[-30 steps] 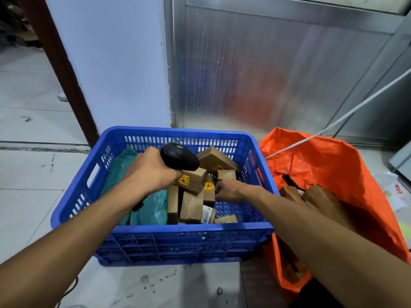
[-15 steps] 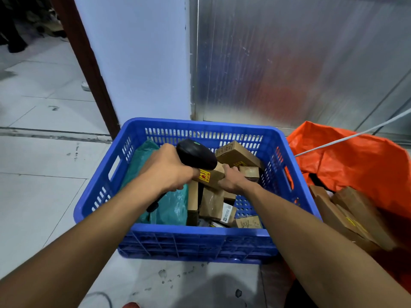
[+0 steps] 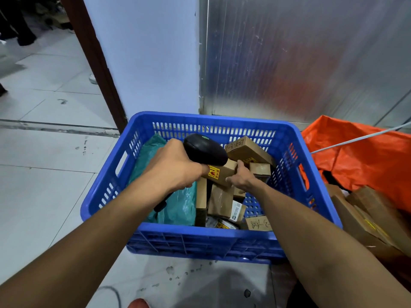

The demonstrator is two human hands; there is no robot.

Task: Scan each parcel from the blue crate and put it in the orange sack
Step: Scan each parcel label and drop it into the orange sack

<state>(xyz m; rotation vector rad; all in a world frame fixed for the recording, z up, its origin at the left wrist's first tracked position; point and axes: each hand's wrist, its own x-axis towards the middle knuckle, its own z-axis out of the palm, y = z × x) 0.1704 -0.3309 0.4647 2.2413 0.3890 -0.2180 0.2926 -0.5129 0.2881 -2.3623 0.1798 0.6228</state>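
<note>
tiled floor [image 3: 44, 185] under blue crate [image 3: 200, 238], my left hand [image 3: 175, 167] wrapped round scanner [image 3: 205, 150], right hand [image 3: 241, 178] pinching a small parcel [image 3: 221, 173] inside; loose pinch could drop it short of orange sack [image 3: 367, 161].

Over the blue crate [image 3: 311, 170], the left hand [image 3: 175, 167] grips a black scanner [image 3: 205, 150] while the right hand [image 3: 241, 180] grasps a cardboard parcel [image 3: 222, 173].

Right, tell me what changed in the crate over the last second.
The right hand moved from the parcels near the crate's right wall over to the small box with the yellow label and gripped it, just under the scanner. The left hand kept holding the scanner over the blue crate; the green bag and orange sack stayed put.
</note>
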